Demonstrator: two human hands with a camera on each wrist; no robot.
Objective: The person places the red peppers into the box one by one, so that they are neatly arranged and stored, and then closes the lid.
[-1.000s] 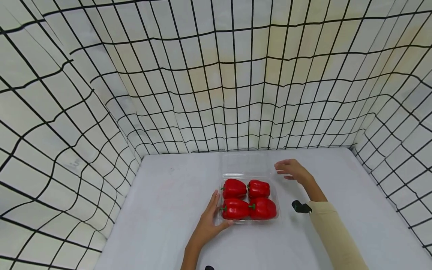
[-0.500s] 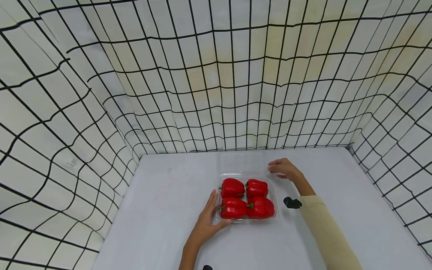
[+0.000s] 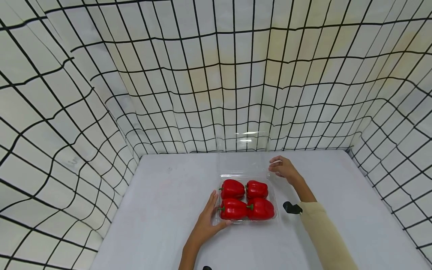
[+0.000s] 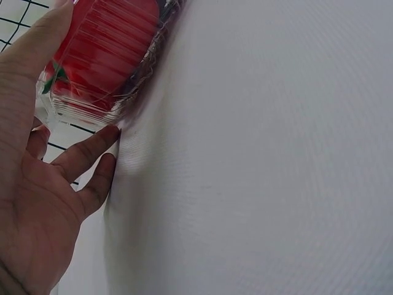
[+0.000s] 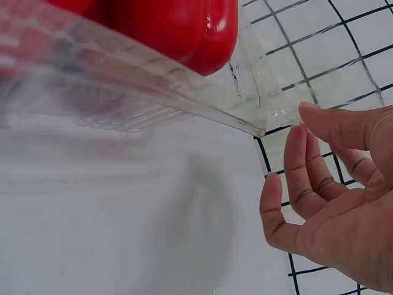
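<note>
Red bell peppers [image 3: 233, 189], several with green stems, sit in two rows in a clear plastic container [image 3: 276, 213] on the white table. My left hand [image 3: 204, 227] lies at the container's near left corner, fingers extended along the left side and thumb at the front. In the left wrist view, its fingertips [image 4: 110, 134] rest close by the ribbed wall. The transparent hinged lid [image 3: 246, 139] stands tilted up behind the peppers. At its right edge, my right hand [image 3: 284, 169] pinches the clear plastic between thumb and fingers, as the right wrist view shows.
The white table [image 3: 162, 210] spreads around the container on both sides. Black netting [image 3: 189, 93] over white sheeting walls in the back and sides. A small black device [image 3: 291, 208] is attached at the right sleeve's cuff.
The lid has risen from lying flat to standing tilted up. My right hand came in leftward to the lid's edge. My left hand has stayed at the container's corner.
</note>
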